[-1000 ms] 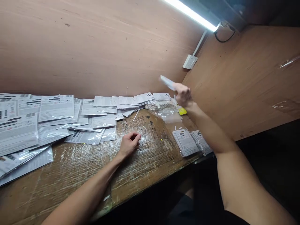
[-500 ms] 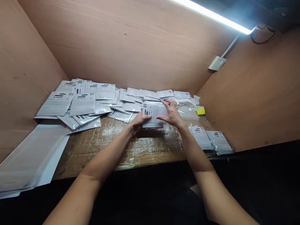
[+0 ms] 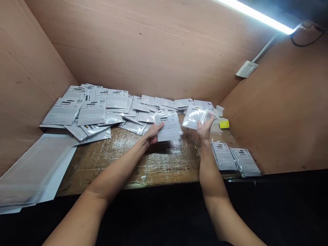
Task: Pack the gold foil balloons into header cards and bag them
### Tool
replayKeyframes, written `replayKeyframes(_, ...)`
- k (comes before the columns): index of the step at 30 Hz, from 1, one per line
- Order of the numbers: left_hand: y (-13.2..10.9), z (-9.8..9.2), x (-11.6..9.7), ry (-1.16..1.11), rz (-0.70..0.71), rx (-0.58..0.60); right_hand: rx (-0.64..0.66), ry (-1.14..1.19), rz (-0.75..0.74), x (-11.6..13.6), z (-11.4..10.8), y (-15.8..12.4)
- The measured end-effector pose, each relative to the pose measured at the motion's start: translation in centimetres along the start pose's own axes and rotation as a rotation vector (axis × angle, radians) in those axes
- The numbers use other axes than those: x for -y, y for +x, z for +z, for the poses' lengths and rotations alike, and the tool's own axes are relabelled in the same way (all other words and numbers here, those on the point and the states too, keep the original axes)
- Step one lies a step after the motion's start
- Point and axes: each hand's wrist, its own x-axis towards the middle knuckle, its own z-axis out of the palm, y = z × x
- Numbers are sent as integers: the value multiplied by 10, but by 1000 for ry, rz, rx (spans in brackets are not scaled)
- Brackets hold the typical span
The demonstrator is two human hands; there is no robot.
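Head view looks down on a cardboard tabletop (image 3: 110, 164) under clear tape, boxed in by plywood panels (image 3: 143, 51). The left hand (image 3: 153, 134) is closed on the lower left edge of a labelled white card packet (image 3: 169, 127), whose long axis runs away from the person with a slight tilt, held just above the tabletop. The right hand (image 3: 205, 126) pinches the lower corner of a glossy clear plastic sleeve (image 3: 194, 117), which lies up and to the right of the card packet, close but not touching. The right hand is nearer a pair of labelled packets (image 3: 223, 156) at the front right edge, while the left hand is nearer a loose heap of labelled packets (image 3: 102, 106). A yellow block (image 3: 224, 124) sits just beyond the right hand
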Motion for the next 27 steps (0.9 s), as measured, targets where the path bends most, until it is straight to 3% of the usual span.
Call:
replayKeyframes(5,-4,3,-5,28,194,-98,390,-92,-58,24,30,-35)
replayKeyframes(8,-4,5,-5,2,215,-86,482,14,-23,30,50,-50)
replayKeyframes(11,-2,5,-7,-53,234,-108,403,198,52,23,50,-44)
replayKeyframes(15,4,0,-7,-87,340,-179,88,446,98,13,23,-17)
replayKeyframes(17,6,-2,-5,-112,386,-233,85,630,101,14,12,-10)
replayKeyframes(20,8,-1,-1,-144,445,-286,360,754,209,22,17,-21)
replayKeyframes(23,8,3,0,-173,475,-298,631,664,420,28,43,-43)
replayKeyframes(25,9,4,-3,-214,474,-320,697,635,515,27,56,-52)
replayKeyframes(27,10,4,-8,-252,471,-357,631,675,520,23,59,-51)
